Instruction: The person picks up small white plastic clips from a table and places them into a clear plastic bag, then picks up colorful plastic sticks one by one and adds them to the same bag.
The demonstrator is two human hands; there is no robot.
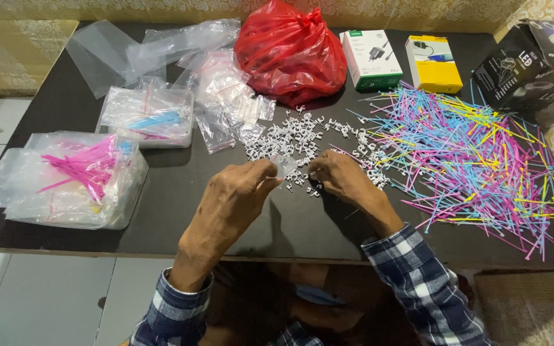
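Clear bag point(285, 166) betw both hands' fingertips point(273, 168); pinched.

We saw white clips point(302, 138), ties point(476, 150) in pink, blue and yellow, a red bag point(290, 51), a black table point(181, 186), and blue-and-white plaid sleeves point(424, 282).

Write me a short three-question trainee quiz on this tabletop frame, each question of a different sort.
1. True or false: the tied red plastic bag sits at the far edge of the black table.
2. Which side of the person holds the spread of thin multicoloured plastic ties? A left, B right.
3. What lies heaped just beyond the left hand and right hand?

Key: 1 true. 2 B. 3 Small white plastic clips; between the hands is a small clear plastic bag.
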